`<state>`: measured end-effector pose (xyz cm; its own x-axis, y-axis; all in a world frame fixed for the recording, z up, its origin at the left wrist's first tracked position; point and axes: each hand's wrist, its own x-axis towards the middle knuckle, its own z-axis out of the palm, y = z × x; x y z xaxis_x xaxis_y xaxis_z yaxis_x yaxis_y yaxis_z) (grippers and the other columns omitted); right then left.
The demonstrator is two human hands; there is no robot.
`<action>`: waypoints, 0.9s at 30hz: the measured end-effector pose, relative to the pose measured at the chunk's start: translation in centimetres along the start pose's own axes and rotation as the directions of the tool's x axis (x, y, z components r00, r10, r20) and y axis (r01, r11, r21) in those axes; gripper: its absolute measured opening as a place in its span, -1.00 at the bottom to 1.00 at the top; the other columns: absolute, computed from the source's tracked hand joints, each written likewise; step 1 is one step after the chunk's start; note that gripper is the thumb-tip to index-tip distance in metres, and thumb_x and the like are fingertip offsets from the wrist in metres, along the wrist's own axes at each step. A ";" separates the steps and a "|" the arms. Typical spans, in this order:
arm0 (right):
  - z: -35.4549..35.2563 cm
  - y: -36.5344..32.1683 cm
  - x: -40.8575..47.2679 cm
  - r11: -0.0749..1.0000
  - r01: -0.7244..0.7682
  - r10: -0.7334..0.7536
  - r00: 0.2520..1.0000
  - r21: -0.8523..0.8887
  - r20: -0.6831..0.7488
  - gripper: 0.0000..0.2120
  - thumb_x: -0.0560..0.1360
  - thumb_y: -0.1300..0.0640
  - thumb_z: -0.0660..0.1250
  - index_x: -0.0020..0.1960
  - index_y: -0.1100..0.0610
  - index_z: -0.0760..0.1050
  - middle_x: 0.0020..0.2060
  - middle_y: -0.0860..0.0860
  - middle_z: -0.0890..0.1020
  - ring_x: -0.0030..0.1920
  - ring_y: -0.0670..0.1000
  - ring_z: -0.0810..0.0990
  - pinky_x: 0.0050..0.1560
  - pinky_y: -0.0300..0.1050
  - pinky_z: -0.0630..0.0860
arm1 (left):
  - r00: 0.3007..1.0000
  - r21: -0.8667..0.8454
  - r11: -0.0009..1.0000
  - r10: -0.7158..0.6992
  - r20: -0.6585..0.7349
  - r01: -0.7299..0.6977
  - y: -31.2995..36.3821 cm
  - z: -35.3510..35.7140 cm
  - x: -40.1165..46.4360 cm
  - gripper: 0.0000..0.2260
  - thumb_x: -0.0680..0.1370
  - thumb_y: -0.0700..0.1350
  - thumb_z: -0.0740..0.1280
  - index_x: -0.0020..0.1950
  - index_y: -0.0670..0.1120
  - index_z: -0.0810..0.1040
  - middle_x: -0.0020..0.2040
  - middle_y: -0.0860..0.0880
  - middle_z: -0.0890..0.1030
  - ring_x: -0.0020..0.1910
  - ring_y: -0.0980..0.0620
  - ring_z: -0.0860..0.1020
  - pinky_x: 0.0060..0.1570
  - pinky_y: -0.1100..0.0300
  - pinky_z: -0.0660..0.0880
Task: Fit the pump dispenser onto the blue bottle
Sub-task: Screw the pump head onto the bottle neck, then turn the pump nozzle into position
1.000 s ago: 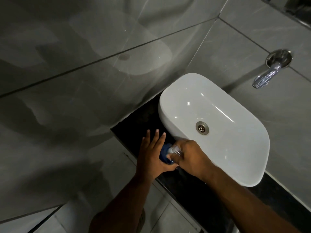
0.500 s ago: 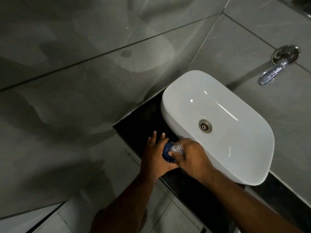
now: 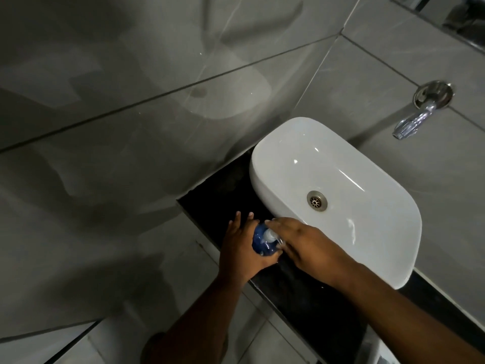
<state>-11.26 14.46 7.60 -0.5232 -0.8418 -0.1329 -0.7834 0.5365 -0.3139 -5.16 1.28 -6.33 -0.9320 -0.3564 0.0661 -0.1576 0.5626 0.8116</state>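
No readable text, labels or numbers anywhere; the blue bottle (image 3: 259, 239) beside the basin (image 3: 388, 232) showed no legible label.

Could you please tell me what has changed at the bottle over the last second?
The left hand curled its spread fingers in around the blue bottle. The right hand, earlier pinching the pump dispenser, now lies flatter over it. The bottle stayed on the black counter beside the white basin.

Blue bottle (image 3: 259, 239), white basin (image 3: 367, 206), black counter (image 3: 301, 298), grey tiles (image 3: 131, 153).
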 end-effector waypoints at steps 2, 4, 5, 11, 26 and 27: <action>-0.3 0.0 0.4 0.999 -0.013 0.013 1.000 -0.032 -0.008 -0.55 0.56 0.14 0.31 0.43 0.02 0.36 0.21 0.07 0.60 0.15 0.08 0.62 0.17 -0.05 0.57 | 1.000 -0.007 1.000 -0.008 -0.011 0.008 -0.1 0.0 -0.1 -0.25 0.19 0.36 0.39 0.27 -0.01 0.50 0.41 -0.04 0.48 0.52 -0.10 0.23 0.48 -0.07 0.18; -0.7 -0.1 0.8 0.998 -0.007 0.005 0.999 -0.060 -0.034 -0.68 0.58 0.04 0.26 0.32 0.05 0.45 0.08 0.09 0.66 0.05 0.08 0.66 0.08 -0.02 0.60 | 1.000 0.007 1.000 -0.021 -0.014 0.021 0.1 0.0 0.0 -0.24 0.18 0.37 0.37 0.27 -0.02 0.50 0.40 -0.04 0.48 0.51 -0.11 0.24 0.47 -0.10 0.20; -0.8 -0.1 0.9 0.999 -0.010 0.008 0.999 -0.047 -0.048 -0.71 0.58 0.02 0.26 0.27 0.07 0.48 0.05 0.09 0.67 0.01 0.07 0.66 0.05 -0.03 0.60 | 1.000 0.020 0.999 -0.028 -0.006 0.028 0.2 0.0 0.0 -0.23 0.19 0.38 0.35 0.28 -0.02 0.50 0.41 -0.04 0.47 0.51 -0.10 0.23 0.47 -0.10 0.20; -0.3 -0.5 0.9 0.997 -0.068 0.070 0.995 0.022 -0.070 -0.78 0.57 0.06 0.29 0.16 0.12 0.54 0.00 0.10 0.67 -0.02 0.06 0.65 0.01 -0.05 0.58 | 0.999 0.062 0.997 -0.043 0.026 0.041 0.4 -0.3 0.0 -0.19 0.19 0.41 0.29 0.32 -0.02 0.47 0.44 -0.05 0.44 0.52 -0.11 0.20 0.49 -0.09 0.17; 3.2 0.2 -1.3 0.731 -0.308 0.464 0.879 0.608 -0.113 -0.48 0.43 0.20 0.47 0.32 -0.13 0.45 -0.01 -0.05 0.66 0.00 -0.08 0.67 0.12 -0.22 0.61 | 0.987 -0.086 0.992 -0.083 0.138 0.095 0.3 -1.7 -1.3 0.17 0.13 0.44 0.47 0.56 0.12 -0.07 0.59 -0.01 0.14 0.54 0.05 0.10 0.46 0.14 0.19; 4.1 0.2 -1.8 0.657 -0.339 0.525 0.847 0.673 -0.085 -0.49 0.44 0.27 0.45 0.32 -0.06 0.46 0.01 0.00 0.66 0.02 -0.04 0.68 0.17 -0.10 0.62 | 0.985 -0.123 0.987 -0.087 0.150 0.106 0.0 -1.9 -1.7 0.15 0.17 0.36 0.52 0.55 0.15 -0.11 0.58 0.03 0.13 0.51 0.11 0.13 0.39 0.34 0.19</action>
<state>-9.13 15.83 3.91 -0.8830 -0.4261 -0.1969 -0.1114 0.5977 -0.7939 -2.93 0.46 -5.29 -0.9531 -0.2884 -0.0923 -0.2139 0.4257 0.8792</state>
